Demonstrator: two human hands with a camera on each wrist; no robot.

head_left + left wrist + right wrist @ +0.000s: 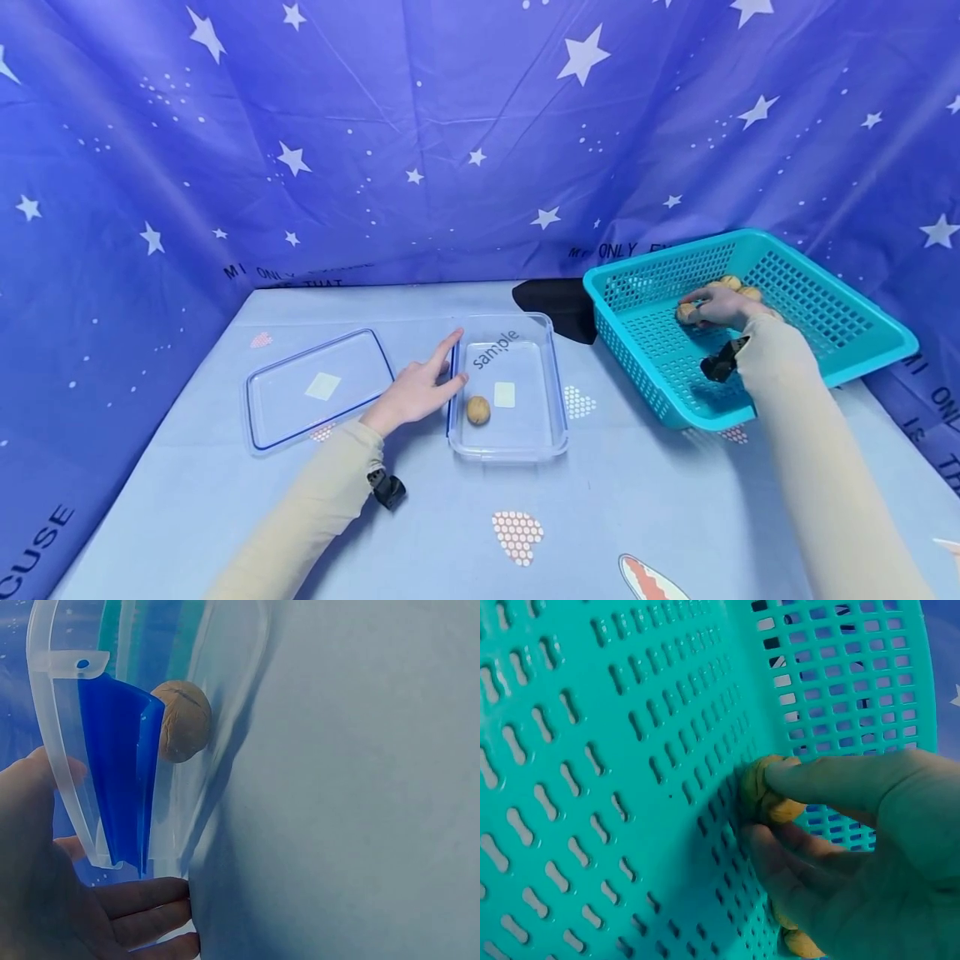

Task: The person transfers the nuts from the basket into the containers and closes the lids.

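Observation:
A walnut (761, 787) is pinched between the thumb and fingers of my right hand (723, 307), low inside the teal basket (637, 379). Other walnuts (748, 293) lie close by it, partly hidden by that hand. My left hand (420, 390) rests at the left side of a clear plastic box (506, 454), its thumb and index finger reaching over the rim. In the left wrist view, the remaining fingers (150, 900) extend outside the box, below a blue side flap (124, 765). One walnut (477, 410) sits on the box floor near the left wall.
A clear lid with a blue seal (318, 392) lies flat left of the box. Behind the basket's left corner is a black object (551, 308). A star-printed blue curtain (450, 125) surrounds the back and sides of the cloth-covered table (600, 508).

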